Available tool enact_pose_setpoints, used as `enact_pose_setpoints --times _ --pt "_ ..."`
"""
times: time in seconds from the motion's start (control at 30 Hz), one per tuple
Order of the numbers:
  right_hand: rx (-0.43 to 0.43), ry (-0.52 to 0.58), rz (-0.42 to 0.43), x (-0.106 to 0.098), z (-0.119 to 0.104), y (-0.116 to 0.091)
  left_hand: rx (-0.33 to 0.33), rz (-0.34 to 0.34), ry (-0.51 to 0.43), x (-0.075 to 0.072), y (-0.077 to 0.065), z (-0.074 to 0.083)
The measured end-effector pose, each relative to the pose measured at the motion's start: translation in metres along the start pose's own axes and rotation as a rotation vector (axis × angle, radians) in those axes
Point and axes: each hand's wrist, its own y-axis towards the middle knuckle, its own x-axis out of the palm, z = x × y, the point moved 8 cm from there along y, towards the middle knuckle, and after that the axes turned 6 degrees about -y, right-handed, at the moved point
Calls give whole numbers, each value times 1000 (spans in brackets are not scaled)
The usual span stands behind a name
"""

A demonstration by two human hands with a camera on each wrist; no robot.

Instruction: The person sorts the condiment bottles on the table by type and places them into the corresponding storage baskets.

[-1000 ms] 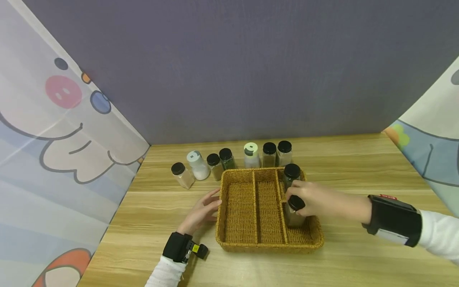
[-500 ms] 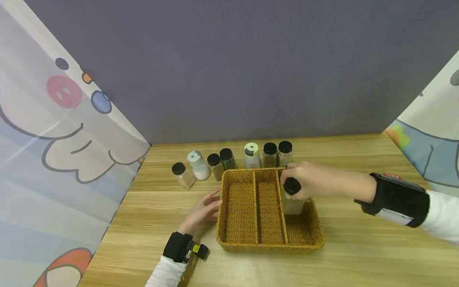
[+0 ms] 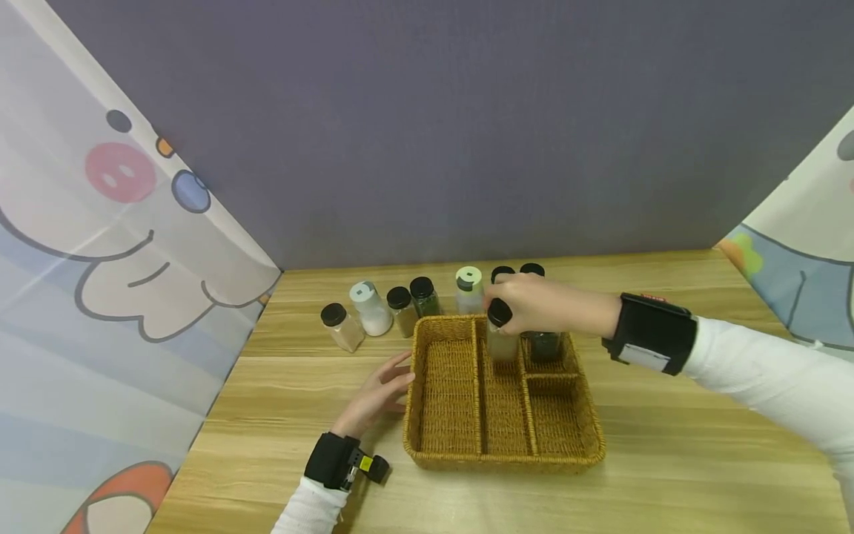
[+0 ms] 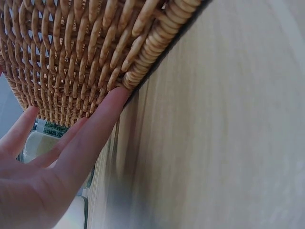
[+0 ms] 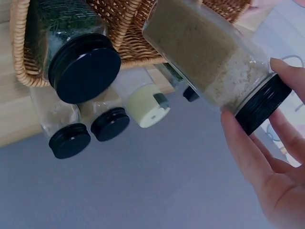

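Observation:
My right hand (image 3: 534, 302) pinches the black lid of a clear spice jar (image 5: 200, 52) filled with brownish powder. In the head view that jar hangs upright over the back of the narrow middle compartment of the wicker basket (image 3: 507, 463). A jar of green dried herbs (image 3: 545, 346) stands in the basket's back right compartment, partly behind the right hand and wrist. My left hand (image 3: 373, 397) lies beside the basket's left wall, its fingers extended. In the left wrist view, the fingertips (image 4: 116, 98) touch the woven side low down.
Behind the basket stand a bottle with a pale green cap (image 3: 469, 282) and two black-lidded jars, partly hidden by the right hand. Farther left are a white-capped bottle (image 3: 371, 311) and several black-lidded jars. A grey wall panel (image 3: 467, 133) rises along the table's back.
The right hand has lifted the powder jar from the right side of the basket and carried it back and left, over the middle compartment. The left hand has stayed at the basket.

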Motion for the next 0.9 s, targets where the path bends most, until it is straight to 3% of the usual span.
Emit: enact_pose_setpoints --times 0.53,0.9 --pt "46 24 -109 41 24 20 3 9 7 0 -1 1" --pt "42 34 -102 61 30 23 2 7 13 0 -1 -1"
